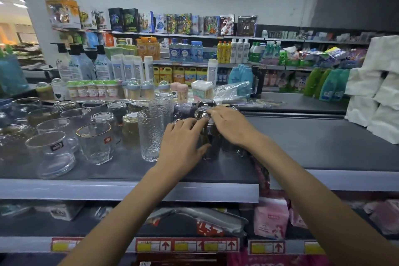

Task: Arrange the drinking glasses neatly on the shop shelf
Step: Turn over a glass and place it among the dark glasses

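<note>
Dark glass [210,139] — between both hands [183,138] [230,127] — on grey shelf [302,136]

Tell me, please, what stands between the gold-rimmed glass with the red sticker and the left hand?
In the head view, one tall textured glass stands upright there; the left hand grips a dark glass.

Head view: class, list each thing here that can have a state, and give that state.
dark glass, standing on the shelf, between both hands.
left hand, grips the dark glass from its side.
right hand, fingers laid over the dark glass's top; grip unclear.
tall textured glass, upright, empty.
gold-rimmed glass, upright, empty.
</note>
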{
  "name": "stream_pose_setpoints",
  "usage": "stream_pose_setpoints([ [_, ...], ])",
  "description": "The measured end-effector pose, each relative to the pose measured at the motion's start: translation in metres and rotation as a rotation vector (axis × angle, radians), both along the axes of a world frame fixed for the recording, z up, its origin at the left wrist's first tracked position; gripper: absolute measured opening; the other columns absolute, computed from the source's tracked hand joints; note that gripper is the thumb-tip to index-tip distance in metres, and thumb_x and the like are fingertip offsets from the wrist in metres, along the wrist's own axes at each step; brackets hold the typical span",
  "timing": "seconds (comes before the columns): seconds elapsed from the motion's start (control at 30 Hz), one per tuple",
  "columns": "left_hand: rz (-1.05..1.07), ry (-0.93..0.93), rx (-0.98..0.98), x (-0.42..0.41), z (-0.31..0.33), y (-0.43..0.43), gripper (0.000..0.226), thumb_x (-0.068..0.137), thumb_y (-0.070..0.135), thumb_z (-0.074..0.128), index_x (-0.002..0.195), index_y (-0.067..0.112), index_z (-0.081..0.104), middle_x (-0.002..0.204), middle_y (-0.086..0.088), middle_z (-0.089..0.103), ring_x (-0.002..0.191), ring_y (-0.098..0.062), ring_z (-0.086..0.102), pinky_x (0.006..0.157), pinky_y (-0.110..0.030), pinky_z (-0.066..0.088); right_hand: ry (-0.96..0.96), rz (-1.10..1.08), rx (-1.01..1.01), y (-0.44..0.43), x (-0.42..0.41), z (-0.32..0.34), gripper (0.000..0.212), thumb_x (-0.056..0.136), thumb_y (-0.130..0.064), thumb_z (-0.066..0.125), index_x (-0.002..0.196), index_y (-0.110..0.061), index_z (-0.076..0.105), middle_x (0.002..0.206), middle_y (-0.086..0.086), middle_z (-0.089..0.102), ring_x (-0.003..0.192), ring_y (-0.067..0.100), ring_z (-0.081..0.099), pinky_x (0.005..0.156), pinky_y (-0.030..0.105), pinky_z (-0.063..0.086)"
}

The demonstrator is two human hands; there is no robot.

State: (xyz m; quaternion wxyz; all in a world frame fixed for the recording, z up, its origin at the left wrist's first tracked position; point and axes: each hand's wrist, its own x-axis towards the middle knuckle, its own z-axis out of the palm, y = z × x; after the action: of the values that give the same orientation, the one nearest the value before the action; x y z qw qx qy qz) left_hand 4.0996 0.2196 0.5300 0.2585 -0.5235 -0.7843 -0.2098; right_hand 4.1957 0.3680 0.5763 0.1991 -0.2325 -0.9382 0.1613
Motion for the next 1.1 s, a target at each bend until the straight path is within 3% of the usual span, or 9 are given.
stream_pose_setpoints([
  [0.17,-0.004,-0.006,0.023,0.001,-0.001,-0.002,0.071,0.086,0.052,0.071,0.149,0.032,0.044,0.139,0.004,0.059,0.126,-0.026,0.056,0.101,-0.043,0.041,-0.002,-0.033,0.016,0.003,-0.001,-0.001,0.052,0.103,-0.036,0.026,0.114,-0.007,0.068,0.124,0.01,0.066,0.114,0.025,0.058,0.102,0.046,0.046],
  [0.3,-0.006,-0.009,0.027,0.002,-0.001,-0.002,0.073,0.086,0.051,0.071,0.15,0.03,0.044,0.14,0.004,0.059,0.128,-0.026,0.055,0.101,-0.043,0.04,0.062,-0.03,0.007,0.0,0.003,-0.002,0.059,0.096,-0.043,0.023,0.122,-0.014,0.067,0.128,0.004,0.067,0.117,0.022,0.06,0.104,0.045,0.047],
  [0.37,0.005,-0.014,0.049,0.0,-0.003,-0.004,0.072,0.083,0.05,0.075,0.147,0.026,0.05,0.137,0.002,0.063,0.125,-0.027,0.057,0.1,-0.044,0.043,0.174,-0.061,0.032,-0.005,0.01,-0.007,0.051,0.095,-0.038,0.033,0.13,-0.021,0.066,0.133,-0.001,0.066,0.121,0.019,0.059,0.104,0.042,0.048],
  [0.47,0.047,0.0,0.072,-0.004,-0.007,-0.006,0.066,0.081,0.051,0.077,0.137,0.02,0.06,0.129,-0.001,0.068,0.12,-0.029,0.06,0.097,-0.044,0.045,0.272,-0.042,0.133,-0.017,0.022,-0.02,0.039,0.091,-0.027,0.049,0.124,-0.025,0.068,0.123,-0.006,0.064,0.112,0.016,0.06,0.096,0.039,0.052],
  [0.63,0.059,-0.007,0.065,-0.008,-0.008,-0.003,0.067,0.08,0.055,0.077,0.135,0.019,0.062,0.124,-0.002,0.071,0.117,-0.03,0.059,0.095,-0.043,0.043,0.28,-0.014,0.137,-0.024,0.028,-0.033,0.047,0.085,-0.021,0.049,0.127,-0.024,0.069,0.122,-0.008,0.063,0.111,0.015,0.059,0.099,0.039,0.052],
  [0.77,0.049,0.003,0.081,-0.008,-0.007,-0.003,0.079,0.075,0.057,0.078,0.143,0.024,0.056,0.124,0.001,0.07,0.113,-0.029,0.06,0.091,-0.043,0.043,0.242,-0.062,0.107,-0.019,0.021,-0.009,0.049,0.086,-0.031,0.043,0.127,-0.025,0.07,0.126,-0.004,0.068,0.118,0.018,0.059,0.103,0.04,0.049],
  [0.87,0.025,0.016,0.077,-0.006,-0.006,-0.003,0.076,0.076,0.058,0.077,0.144,0.031,0.055,0.128,0.004,0.067,0.115,-0.028,0.059,0.092,-0.044,0.043,0.099,-0.044,0.01,-0.01,0.012,0.009,0.049,0.094,-0.033,0.036,0.123,-0.015,0.071,0.131,0.004,0.067,0.124,0.025,0.056,0.106,0.04,0.045],
  [0.97,0.012,0.002,0.074,-0.004,-0.005,-0.003,0.071,0.078,0.055,0.077,0.142,0.031,0.056,0.129,0.004,0.067,0.118,-0.028,0.059,0.093,-0.044,0.043,-0.022,-0.024,0.035,-0.009,0.009,0.009,0.058,0.093,-0.041,0.026,0.116,-0.008,0.067,0.125,0.009,0.069,0.118,0.03,0.06,0.103,0.049,0.046],
  [1.1,0.009,0.0,0.077,-0.004,-0.006,-0.003,0.071,0.078,0.054,0.077,0.142,0.031,0.056,0.129,0.006,0.067,0.117,-0.026,0.059,0.093,-0.043,0.043,0.01,-0.043,0.067,-0.007,0.011,0.005,0.058,0.092,-0.041,0.024,0.114,-0.009,0.067,0.123,0.007,0.07,0.112,0.028,0.062,0.098,0.048,0.05],
])
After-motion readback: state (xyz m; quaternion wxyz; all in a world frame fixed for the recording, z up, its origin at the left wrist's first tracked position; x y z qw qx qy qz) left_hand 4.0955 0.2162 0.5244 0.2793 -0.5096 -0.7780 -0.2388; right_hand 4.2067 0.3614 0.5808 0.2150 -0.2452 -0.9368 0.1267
